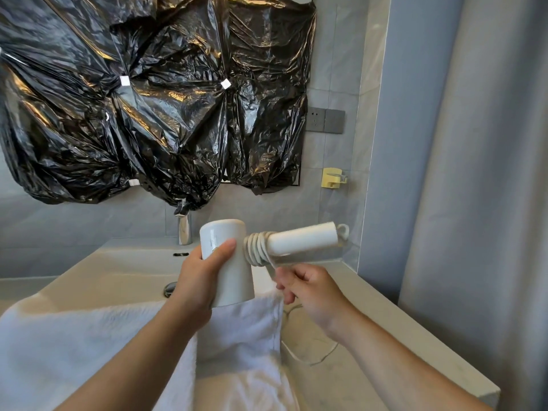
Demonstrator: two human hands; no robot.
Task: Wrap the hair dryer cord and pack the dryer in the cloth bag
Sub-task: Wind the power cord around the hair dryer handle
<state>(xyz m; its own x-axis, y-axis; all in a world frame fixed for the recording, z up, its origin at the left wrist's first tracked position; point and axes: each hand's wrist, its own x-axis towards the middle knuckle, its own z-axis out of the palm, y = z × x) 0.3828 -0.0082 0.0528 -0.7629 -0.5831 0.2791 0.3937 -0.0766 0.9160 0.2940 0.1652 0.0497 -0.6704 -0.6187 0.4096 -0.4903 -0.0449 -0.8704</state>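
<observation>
Holding a white hair dryer (228,259) up over a pale stone vanity counter (394,327), barrel upright, handle sticking out to the right. Left hand (195,286) wrapping around the barrel, thumb across the front, fingers closed behind it. Cord (257,248) lying in several tight coils around the base of the handle, right beside the barrel. Right hand (308,289) sitting just below the handle with fingers curled, pinching the loose strand coming off the coils; the strand blurring there, then trailing down and looping on the counter to the right. Small hanging loop showing at the handle's far end.

White terry cloth (89,351) spreading over the near edge of the basin and counter, beneath both forearms; cannot tell whether this is the bag. Sink (124,271) sitting sunken in the counter, with a round drain stopper (169,289) and an overflow slot. Chrome faucet (184,229) rising behind it. Crinkled black plastic sheeting (148,99) hanging taped over the wall above the sink. Grey wall tiles carrying a dark socket plate (324,121) and a yellow wall hook (333,178). Pale curtain (480,173) hanging along the right side.
</observation>
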